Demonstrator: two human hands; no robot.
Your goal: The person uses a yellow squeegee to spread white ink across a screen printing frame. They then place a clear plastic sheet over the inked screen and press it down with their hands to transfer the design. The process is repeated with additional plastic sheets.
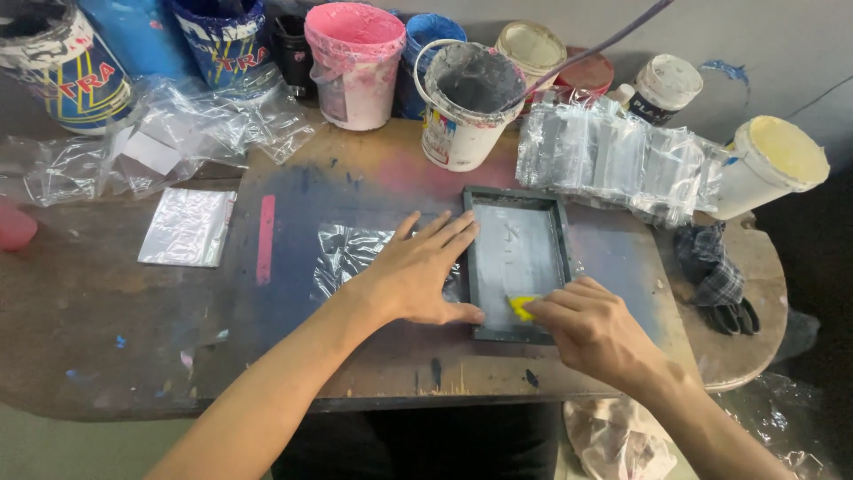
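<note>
A small grey printing frame (518,200) with a pale screen lies on the stained wooden table (115,293). My left hand (418,271) rests flat, fingers spread, on a clear plastic bag (342,253) and against the frame's left edge. My right hand (586,324) grips a small yellow squeegee (521,306) at the near end of the screen.
Paint buckets line the back: a pink one (354,62), a grey-filled white one (464,102), blue ones, a cream tub (769,164). A stack of plastic bags (613,160) lies right of the frame, loose bags (187,227) at left, a dark cloth (711,271) at right.
</note>
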